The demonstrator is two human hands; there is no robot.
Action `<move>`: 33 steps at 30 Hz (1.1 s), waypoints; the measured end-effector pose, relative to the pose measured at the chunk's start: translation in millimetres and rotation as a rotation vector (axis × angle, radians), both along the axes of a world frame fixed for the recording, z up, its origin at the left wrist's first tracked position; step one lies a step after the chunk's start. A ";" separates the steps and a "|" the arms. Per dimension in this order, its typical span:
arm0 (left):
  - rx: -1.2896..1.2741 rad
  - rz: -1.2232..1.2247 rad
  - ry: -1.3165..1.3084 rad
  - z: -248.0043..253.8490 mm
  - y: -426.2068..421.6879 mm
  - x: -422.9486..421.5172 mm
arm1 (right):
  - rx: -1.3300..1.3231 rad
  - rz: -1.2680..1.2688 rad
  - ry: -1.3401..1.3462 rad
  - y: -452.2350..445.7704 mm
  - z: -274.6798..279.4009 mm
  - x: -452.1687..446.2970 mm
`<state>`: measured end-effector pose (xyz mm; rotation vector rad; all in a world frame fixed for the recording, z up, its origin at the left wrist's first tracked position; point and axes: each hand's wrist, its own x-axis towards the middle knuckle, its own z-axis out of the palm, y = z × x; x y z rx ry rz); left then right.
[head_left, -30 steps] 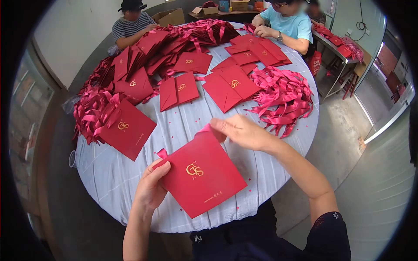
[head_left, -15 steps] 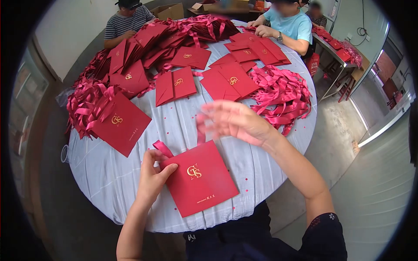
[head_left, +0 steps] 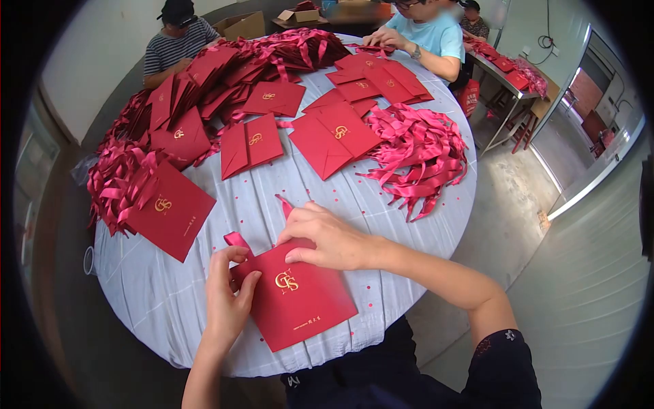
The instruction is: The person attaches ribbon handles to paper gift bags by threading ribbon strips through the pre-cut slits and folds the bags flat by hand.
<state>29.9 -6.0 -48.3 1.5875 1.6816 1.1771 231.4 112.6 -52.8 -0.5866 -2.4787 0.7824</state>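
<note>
Left hand: the left hand [head_left: 230,293] pinches the upper left corner of a red square gift envelope [head_left: 310,307], thumb on the front face, other fingers at the edge.
Right hand: the right hand [head_left: 327,238] bends its fingers over the envelope's far edge, thumb at the front; whether they pinch card or ribbon I cannot tell, since the knuckles cover the contact.
Gift envelope: at the near side of the round table [head_left: 163,307], gold monogram upward, between both hands.
Ribbon ends: a pink loop [head_left: 236,239] stands by the left fingers; a pink ribbon tip [head_left: 283,204] shows beyond the right hand.
Ribbon heaps: one loose pink heap [head_left: 422,157] at right; another tangled heap [head_left: 122,184] at left, against a flat red envelope [head_left: 174,211].
Far side: a large pile of red envelopes [head_left: 204,78], with a person in stripes [head_left: 174,48] at left and a person in light blue [head_left: 436,34] at right.
</note>
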 end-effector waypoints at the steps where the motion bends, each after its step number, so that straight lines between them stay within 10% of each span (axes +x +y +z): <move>1: 0.069 -0.035 0.068 0.8 -0.2 0.8 | -0.010 0.026 0.034 -0.1 -0.3 0.3; 7: 0.223 -0.061 0.373 22.1 -4.3 7.9 | -0.142 0.037 0.148 -8.1 11.9 6.9; 18: 0.428 0.060 0.961 98.9 -25.2 41.3 | 0.484 -0.140 0.298 -51.0 72.0 18.0; 31: 0.083 -0.206 0.208 73.9 -5.1 1.4 | -0.076 0.027 0.629 -19.6 58.8 44.6; 33: 0.146 -0.185 0.247 71.6 -5.8 -1.5 | -0.164 -0.257 0.602 2.9 54.0 72.9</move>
